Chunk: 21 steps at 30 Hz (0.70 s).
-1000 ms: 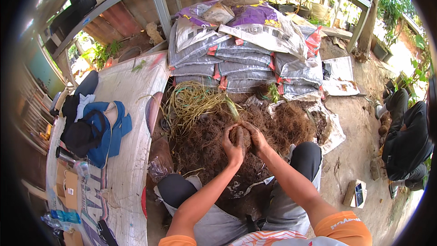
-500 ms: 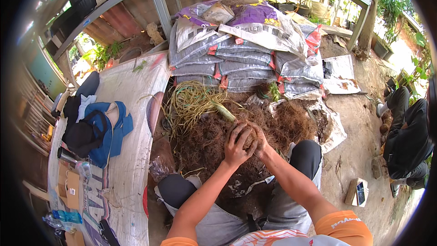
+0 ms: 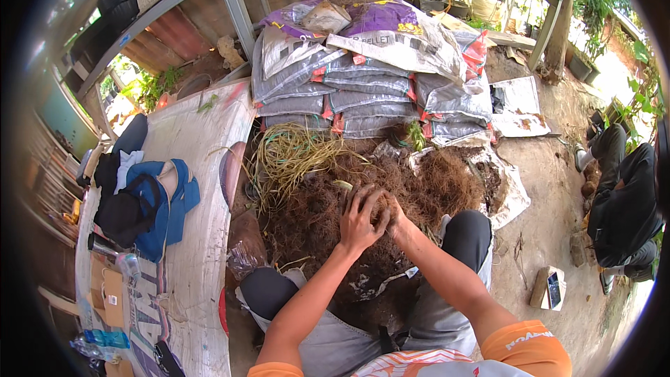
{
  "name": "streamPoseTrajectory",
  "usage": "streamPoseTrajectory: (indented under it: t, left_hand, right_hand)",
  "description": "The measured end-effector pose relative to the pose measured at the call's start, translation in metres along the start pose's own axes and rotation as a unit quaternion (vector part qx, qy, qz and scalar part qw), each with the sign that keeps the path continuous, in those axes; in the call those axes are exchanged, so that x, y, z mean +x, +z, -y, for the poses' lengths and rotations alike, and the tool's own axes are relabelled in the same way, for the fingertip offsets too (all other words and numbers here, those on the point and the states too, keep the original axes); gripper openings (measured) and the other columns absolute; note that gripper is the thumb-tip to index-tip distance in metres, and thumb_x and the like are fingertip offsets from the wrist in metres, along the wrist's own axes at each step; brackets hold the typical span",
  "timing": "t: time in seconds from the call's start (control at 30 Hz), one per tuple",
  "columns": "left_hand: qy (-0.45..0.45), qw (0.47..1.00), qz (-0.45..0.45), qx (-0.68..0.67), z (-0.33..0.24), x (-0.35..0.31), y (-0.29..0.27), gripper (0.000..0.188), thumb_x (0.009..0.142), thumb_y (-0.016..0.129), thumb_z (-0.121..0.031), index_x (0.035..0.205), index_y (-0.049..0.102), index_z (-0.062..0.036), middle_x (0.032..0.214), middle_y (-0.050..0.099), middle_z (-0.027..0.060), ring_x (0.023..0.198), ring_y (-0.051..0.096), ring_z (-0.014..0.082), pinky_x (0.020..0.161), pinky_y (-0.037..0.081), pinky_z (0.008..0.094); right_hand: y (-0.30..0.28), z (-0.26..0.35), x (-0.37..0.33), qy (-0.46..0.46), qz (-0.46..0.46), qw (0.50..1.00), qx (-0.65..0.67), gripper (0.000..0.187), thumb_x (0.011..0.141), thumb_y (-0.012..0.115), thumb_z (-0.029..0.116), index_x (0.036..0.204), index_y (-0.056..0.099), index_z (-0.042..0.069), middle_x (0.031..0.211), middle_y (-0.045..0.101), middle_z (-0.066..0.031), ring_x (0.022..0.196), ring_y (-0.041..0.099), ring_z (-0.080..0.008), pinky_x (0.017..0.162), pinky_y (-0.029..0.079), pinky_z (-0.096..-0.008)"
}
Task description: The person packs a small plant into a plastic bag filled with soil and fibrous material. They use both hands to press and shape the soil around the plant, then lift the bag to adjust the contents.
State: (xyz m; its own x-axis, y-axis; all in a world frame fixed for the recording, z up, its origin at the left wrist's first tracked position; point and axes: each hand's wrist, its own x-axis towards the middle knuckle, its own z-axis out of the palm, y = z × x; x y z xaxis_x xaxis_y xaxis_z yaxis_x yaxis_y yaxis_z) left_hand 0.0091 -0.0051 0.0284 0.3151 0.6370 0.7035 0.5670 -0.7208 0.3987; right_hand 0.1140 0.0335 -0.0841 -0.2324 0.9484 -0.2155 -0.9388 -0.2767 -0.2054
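Observation:
Above a heap of brown coir-like fibre (image 3: 296, 213), my left hand (image 3: 359, 220) and my right hand (image 3: 398, 218) cup a brown fibrous ball (image 3: 379, 207) between them. The fingers of my left hand curl over its top and side; my right hand presses from the other side, its fingers partly hidden. Just beyond my left fingertips a short pale green stem end (image 3: 343, 184) shows; its join to the ball is covered by my hand. A tangle of yellow-green strands (image 3: 296, 150) lies at the heap's far left.
Stacked grey sacks (image 3: 370, 105) stand behind the heap. A white-topped table (image 3: 202, 237) on the left bears a blue bag (image 3: 164, 202) and bottles. At right, a phone (image 3: 553, 290) leans on a block, and a person in dark clothes (image 3: 624, 202) sits farther off.
The green stem stuck out long beyond my hands before; now only a short end shows, turned away from me. Both hands stay around the ball, with my left fingers shifted slightly.

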Motion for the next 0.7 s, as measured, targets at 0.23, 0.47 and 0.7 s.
streamPoseTrajectory:
  t: [0.23, 0.47, 0.7]
  left_hand:
    - [0.087, 0.995, -0.035, -0.012, 0.013, -0.015, 0.007, 0.028, 0.080, 0.063, -0.026, 0.103, 0.067, -0.0097, 0.110, 0.058, 0.0097, 0.108, 0.054, 0.0346, 0.095, 0.045, 0.0473]
    - [0.110, 0.991, -0.064, -0.029, 0.021, -0.028, 0.021, 0.017, 0.081, 0.060, -0.016, 0.094, 0.064, -0.0055, 0.101, 0.059, 0.0129, 0.093, 0.058, 0.0350, 0.086, 0.049, 0.0463]
    - [0.040, 0.997, -0.013, -0.065, 0.001, -0.021, 0.011, 0.024, 0.082, 0.061, -0.021, 0.102, 0.067, -0.0093, 0.107, 0.060, 0.0094, 0.114, 0.052, 0.0352, 0.093, 0.047, 0.0451]
  right_hand:
    - [0.004, -0.002, -0.002, 0.053, 0.051, 0.997, 0.034, 0.028, 0.096, 0.042, 0.034, 0.101, 0.057, 0.011, 0.087, 0.059, -0.0016, 0.075, 0.055, -0.0139, 0.064, 0.047, -0.0255]
    - [0.008, -0.009, -0.008, 0.107, 0.081, 0.988, 0.083, 0.024, 0.096, 0.044, 0.033, 0.095, 0.057, 0.013, 0.079, 0.057, 0.0028, 0.065, 0.053, -0.0088, 0.053, 0.044, -0.0197]
    - [0.013, 0.009, -0.026, 0.120, 0.057, 0.989, 0.066, 0.029, 0.096, 0.043, 0.034, 0.103, 0.057, 0.009, 0.088, 0.061, -0.0037, 0.077, 0.060, -0.0144, 0.065, 0.053, -0.0289]
